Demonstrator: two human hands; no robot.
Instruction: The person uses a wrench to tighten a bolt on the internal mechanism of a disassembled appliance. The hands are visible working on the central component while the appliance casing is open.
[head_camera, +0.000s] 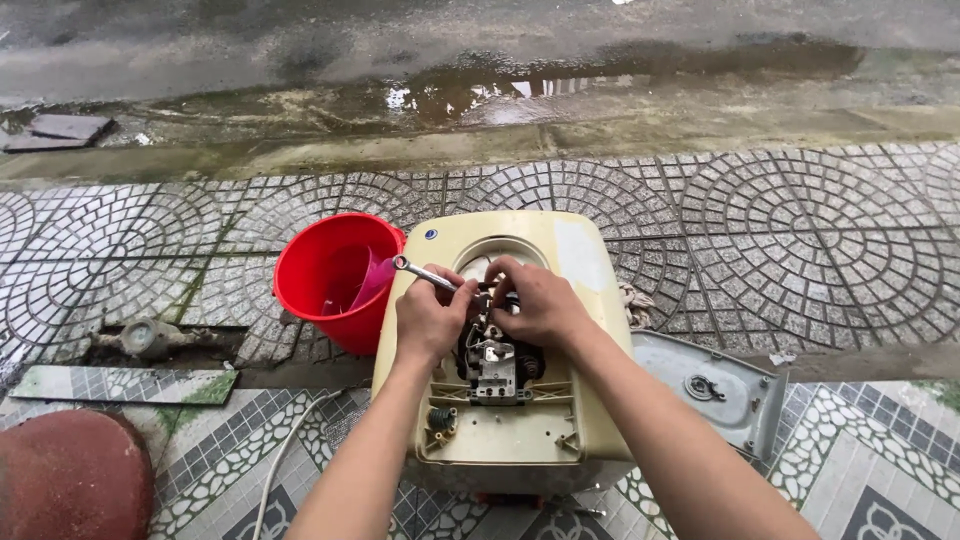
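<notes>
Head view: the left hand (428, 318) is clamped on a small steel wrench (424, 272), its ring end pointing toward the red bucket (330, 275). The right hand (540, 300) is closed over a fitting in the opening of the cream water heater (560, 245) lying on the pavement. The wrench looks stiff, light, possibly slippery; the handle's middle seems the best hold. The fitting itself is hidden under the fingers, beside the grey cover (720, 385)

Red bucket (330, 280) crowding the heater casing's (520, 420) left, grey cover (700, 385) lying right, open paving (800, 240) beyond
</notes>
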